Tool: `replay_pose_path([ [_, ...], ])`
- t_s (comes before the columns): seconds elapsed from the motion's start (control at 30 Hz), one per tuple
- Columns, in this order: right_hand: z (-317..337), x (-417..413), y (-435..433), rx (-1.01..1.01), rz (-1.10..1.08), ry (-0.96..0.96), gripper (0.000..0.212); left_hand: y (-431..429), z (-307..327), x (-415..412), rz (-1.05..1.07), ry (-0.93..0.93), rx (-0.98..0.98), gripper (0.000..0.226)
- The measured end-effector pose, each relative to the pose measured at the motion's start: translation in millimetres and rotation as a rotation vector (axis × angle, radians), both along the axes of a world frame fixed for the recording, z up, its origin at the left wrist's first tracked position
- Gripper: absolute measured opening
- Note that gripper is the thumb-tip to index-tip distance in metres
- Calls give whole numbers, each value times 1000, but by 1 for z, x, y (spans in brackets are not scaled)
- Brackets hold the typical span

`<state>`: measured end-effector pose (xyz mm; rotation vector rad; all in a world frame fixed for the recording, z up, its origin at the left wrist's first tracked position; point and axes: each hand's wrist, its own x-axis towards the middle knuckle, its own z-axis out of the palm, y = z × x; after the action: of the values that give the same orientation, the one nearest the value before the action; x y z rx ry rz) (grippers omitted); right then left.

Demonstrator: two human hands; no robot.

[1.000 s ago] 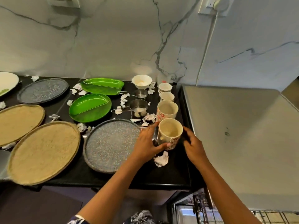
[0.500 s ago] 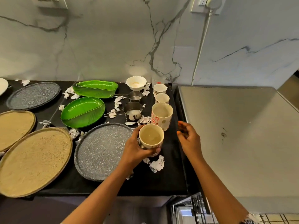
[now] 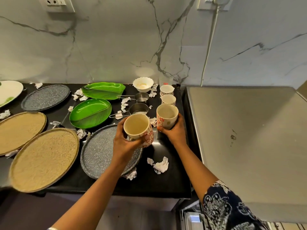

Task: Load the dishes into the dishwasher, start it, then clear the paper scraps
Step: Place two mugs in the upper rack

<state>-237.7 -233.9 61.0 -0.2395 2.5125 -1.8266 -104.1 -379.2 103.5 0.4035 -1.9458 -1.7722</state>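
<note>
My left hand (image 3: pixel 124 145) grips a cream mug with red flowers (image 3: pixel 138 127), lifted and tilted above the speckled grey plate (image 3: pixel 101 151). My right hand (image 3: pixel 174 131) wraps around a second flowered mug (image 3: pixel 167 116) that stands on the black counter (image 3: pixel 149 183). Behind it stand two smaller cups (image 3: pixel 168 99), a white bowl (image 3: pixel 143 84) and two steel measuring cups (image 3: pixel 138 108). Crumpled paper scraps (image 3: pixel 160 166) lie near the counter's front. The open dishwasher rack (image 3: pixel 191 218) shows at the bottom edge.
Two green leaf-shaped plates (image 3: pixel 90 112), two tan round plates (image 3: pixel 43 158), another grey plate (image 3: pixel 45 97) and a white plate (image 3: pixel 8 92) fill the left of the counter, with more scraps between them. A steel-topped appliance (image 3: pixel 249 138) stands to the right. A white cable (image 3: pixel 209 45) hangs down the marble wall.
My left hand has lifted the near mug and tilted it. My right hand moved forward from open air and closed around the second mug.
</note>
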Motion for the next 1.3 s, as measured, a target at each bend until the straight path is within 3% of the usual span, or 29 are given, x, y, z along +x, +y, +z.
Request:
replay_pose_path([
  [0.2, 5, 8, 2, -32, -30, 72, 92, -3, 13, 16, 33, 43, 118, 91],
  [0.3, 22, 26, 14, -97, -49, 92, 91, -3, 24, 30, 16, 84, 163, 82],
  [0.53, 64, 137, 68, -275, -23, 209, 86, 24, 39, 113, -72, 140, 257, 94],
  [0.83, 33, 306, 160, -364, -80, -23, 73, 90, -11, 234, -218, 7, 448, 96],
  [1.07, -17, 381, 251, -273, -314, -169, 80, 138, -58, 289, -307, -186, 578, 100],
  [1.3, -56, 404, 336, -14, -510, -307, 75, 186, -80, 304, -345, -340, 577, 110],
])
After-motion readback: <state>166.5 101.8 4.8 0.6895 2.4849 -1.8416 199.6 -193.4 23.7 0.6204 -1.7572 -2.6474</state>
